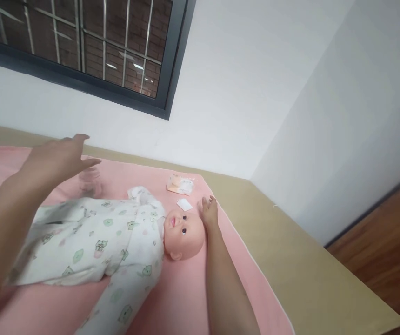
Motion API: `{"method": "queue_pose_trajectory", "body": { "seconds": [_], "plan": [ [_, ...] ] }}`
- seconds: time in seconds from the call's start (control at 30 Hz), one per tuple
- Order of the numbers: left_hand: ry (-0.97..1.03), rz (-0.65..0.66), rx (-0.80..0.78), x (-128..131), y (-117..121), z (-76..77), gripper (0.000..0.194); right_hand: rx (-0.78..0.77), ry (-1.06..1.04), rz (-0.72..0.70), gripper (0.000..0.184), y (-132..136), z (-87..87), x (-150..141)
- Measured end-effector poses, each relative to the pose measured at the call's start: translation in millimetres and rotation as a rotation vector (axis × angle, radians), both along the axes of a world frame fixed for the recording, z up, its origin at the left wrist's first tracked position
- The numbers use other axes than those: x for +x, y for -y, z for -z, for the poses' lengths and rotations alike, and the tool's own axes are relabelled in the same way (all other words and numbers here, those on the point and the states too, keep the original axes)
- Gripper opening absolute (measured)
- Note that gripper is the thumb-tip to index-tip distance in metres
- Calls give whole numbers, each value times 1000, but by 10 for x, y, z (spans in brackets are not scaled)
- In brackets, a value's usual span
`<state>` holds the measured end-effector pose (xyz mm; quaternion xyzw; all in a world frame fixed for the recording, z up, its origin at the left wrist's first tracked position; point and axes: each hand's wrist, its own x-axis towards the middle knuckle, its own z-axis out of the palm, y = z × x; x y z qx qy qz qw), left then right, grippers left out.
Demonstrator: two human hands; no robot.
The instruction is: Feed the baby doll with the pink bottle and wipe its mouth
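A baby doll [182, 230] in a white printed sleepsuit [98, 242] lies on a pink blanket [182, 298], its head to the right. My left hand [58, 158] is raised above the doll's body, fingers stretched out and apart, holding nothing. It hovers near a clear glass jar [90, 182] standing on the blanket behind the doll. My right hand [210, 211] rests flat on the blanket beside the doll's head, fingers spread, near a small white pad [184, 204].
A pack of wipes [179, 184] lies at the blanket's far edge. The blanket covers a tan surface [290, 260] set into a white wall corner. A barred window [81, 42] is above. Wooden floor [388, 251] shows at right.
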<state>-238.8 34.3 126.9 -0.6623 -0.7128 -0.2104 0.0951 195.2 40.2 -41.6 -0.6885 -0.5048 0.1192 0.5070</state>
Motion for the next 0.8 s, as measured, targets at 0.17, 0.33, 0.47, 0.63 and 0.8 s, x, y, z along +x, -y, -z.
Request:
{"method": "queue_pose_trajectory", "body": {
  "seconds": [0.17, 0.33, 0.47, 0.63, 0.8],
  "plan": [
    [-238, 249, 0, 909, 364, -157, 55, 201, 55, 77, 54, 53, -146, -61],
    [-104, 619, -298, 1626, 311, -69, 49, 368, 168, 60, 43, 203, -279, -213],
    [-22, 806, -587, 1974, 170, 66, 57, 390, 279, -52, 41, 214, -287, -315],
    [-7, 877, -932, 2283, 9, 184, 77, 405, 390, -149, 38, 107, -204, -384],
    [37, 930, -1170, 2411, -60, 271, 81, 389, 444, -172, 36, -34, -94, -364]
  ]
}}
